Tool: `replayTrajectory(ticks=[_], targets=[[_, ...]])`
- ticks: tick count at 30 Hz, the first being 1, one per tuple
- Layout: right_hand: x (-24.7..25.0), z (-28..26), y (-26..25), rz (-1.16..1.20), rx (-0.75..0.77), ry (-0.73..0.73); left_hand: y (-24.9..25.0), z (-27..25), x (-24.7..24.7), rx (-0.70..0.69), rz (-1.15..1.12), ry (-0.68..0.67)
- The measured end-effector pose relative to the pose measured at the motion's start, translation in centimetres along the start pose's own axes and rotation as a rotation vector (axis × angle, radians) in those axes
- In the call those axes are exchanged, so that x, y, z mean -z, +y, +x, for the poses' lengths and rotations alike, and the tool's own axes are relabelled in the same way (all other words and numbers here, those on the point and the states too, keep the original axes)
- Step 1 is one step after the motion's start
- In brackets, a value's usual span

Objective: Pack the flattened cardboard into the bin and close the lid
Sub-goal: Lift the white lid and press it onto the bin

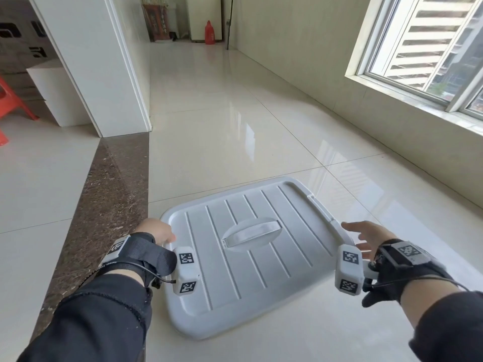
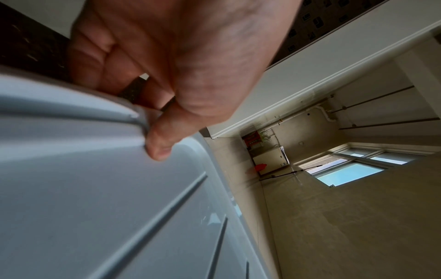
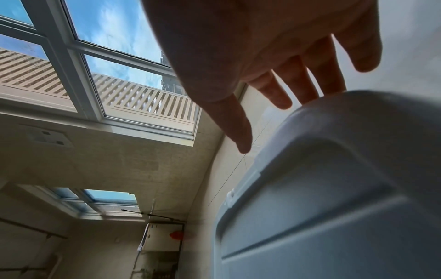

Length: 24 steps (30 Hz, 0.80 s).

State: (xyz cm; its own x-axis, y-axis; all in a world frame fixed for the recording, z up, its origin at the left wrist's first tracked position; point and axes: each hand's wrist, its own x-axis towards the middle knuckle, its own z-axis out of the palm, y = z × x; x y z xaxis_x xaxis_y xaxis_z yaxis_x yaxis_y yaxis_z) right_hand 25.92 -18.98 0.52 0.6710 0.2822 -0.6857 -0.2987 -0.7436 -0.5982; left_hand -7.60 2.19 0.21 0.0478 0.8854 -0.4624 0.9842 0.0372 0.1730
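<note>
Gripping the left edge of the lid (image 1: pixel 243 246), my left hand (image 1: pixel 156 232) has its fingers curled under the rim and the thumb (image 2: pixel 164 139) pressed on top, as the left wrist view shows. My right hand (image 1: pixel 366 237) sits at the lower right of the head view with fingers (image 3: pixel 307 79) spread and straight, just beside the lid's right corner; I cannot tell whether they touch it. I hold nothing in it.

No writing on the lid can be read. Black-and-white square code tags (image 1: pixel 187 258) mark the white blocks at both wrists, and black marks on boxes (image 1: pixel 18 37) at the upper left are too blurred to read.

The lid fills the lower middle of the head view. It is pale grey plastic, rectangular with rounded corners, ribbed with raised parallel strips, and has a recessed oval with a flat handle (image 1: pixel 252 232) at its centre. It lies over the glossy cream tiled floor (image 1: pixel 235 131); the bin beneath is hidden.
</note>
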Motion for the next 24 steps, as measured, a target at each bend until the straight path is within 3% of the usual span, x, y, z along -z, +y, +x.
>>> replayTrajectory(ticks=[8,16,24], targets=[[-0.4,-0.9,-0.4,-0.177,-0.026,-0.157,-0.9,2.6,-0.4,-0.067,-0.146,-0.068],[-1.1,0.8,-0.1,-0.267,-0.037,-0.084,-1.3,2.7,-0.8,-0.082,-0.258,-0.064],[-2.5,1.3,-0.3,-0.448,0.155,0.045,-1.2,2.1,-1.0,-0.066,-0.312,-0.046]])
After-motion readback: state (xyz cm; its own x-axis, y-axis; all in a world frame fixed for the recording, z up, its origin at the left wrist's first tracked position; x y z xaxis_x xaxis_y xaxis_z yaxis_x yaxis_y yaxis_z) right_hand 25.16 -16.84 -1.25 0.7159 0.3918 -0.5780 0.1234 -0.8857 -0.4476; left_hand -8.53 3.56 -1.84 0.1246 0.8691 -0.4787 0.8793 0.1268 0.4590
